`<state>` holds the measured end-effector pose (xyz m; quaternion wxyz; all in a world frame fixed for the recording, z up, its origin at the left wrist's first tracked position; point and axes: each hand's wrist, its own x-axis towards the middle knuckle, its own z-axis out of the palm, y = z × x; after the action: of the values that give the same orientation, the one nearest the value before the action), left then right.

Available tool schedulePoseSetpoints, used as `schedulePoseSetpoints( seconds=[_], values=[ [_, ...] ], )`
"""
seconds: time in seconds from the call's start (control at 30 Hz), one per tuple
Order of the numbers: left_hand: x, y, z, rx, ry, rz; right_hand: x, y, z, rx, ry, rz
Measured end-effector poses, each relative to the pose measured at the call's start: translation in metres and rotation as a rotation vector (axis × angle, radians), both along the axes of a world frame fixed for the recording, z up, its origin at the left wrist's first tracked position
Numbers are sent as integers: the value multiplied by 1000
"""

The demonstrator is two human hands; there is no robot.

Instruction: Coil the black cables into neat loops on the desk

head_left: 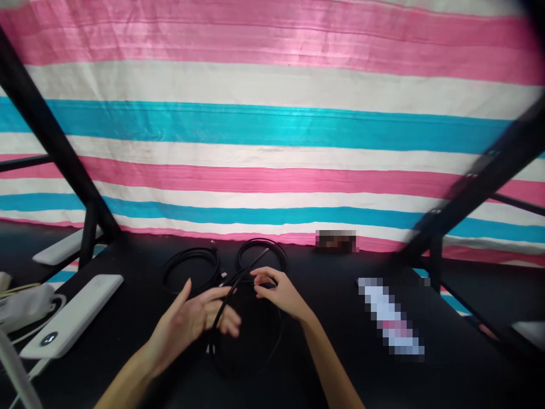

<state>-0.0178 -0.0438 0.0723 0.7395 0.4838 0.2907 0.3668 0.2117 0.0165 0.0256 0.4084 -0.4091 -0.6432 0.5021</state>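
A loosely looped black cable [220, 314] lies between my two hands over the black tabletop. Its strand passes in front of the fingers of my left hand [191, 315], which is open with the palm turned inward and fingers stretched out, slightly blurred. My right hand [279, 292] is closed in a pinch at the upper right of the loop; the cable seems to run into its fingertips, partly hidden. Just behind the hands lie two coiled black cables, one coil [167, 267] on the left and another coil [284, 254] on the right. Small light connector ends show near them.
A white power bank [80, 312] with a lit display lies at the left, beside white plugs and cords [32, 307]. Another white slab [59, 250] lies farther back. Black frame bars [63, 130] slope at both sides before a striped sheet [272, 125]. A pixelated item [389, 315] lies right.
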Motion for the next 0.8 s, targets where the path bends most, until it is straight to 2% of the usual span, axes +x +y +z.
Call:
schedulePoseSetpoints(
  seconds=[0.03, 0.1, 0.23, 0.37, 0.5, 0.6, 0.7, 0.8],
  values=[
    [0, -10, 3, -9, -25, -50, -1, 0, -1, -20, 3, 7],
    [1, -25, 7, 32, 31, 3, -1, 0, -3, -42, -12, 4],
    [0, -32, 6, 39, 216, 287, 1, -1, -4, 56, -170, -126],
    [-3, -30, 8, -8, 79, 604, 0, -3, -2, 181, -328, -211],
    [-4, -33, 13, 99, -5, 768, 1, -6, 3, 105, -358, -218],
    [-8, -34, 17, 273, -62, 942, 7, -6, 11, 12, -323, -219],
    [-14, -35, 21, 392, -131, 1121, 18, -5, 23, -14, -198, -255],
    [-18, -34, 27, 468, -153, 1212, 30, -4, 33, -3, -65, -320]
  ],
)
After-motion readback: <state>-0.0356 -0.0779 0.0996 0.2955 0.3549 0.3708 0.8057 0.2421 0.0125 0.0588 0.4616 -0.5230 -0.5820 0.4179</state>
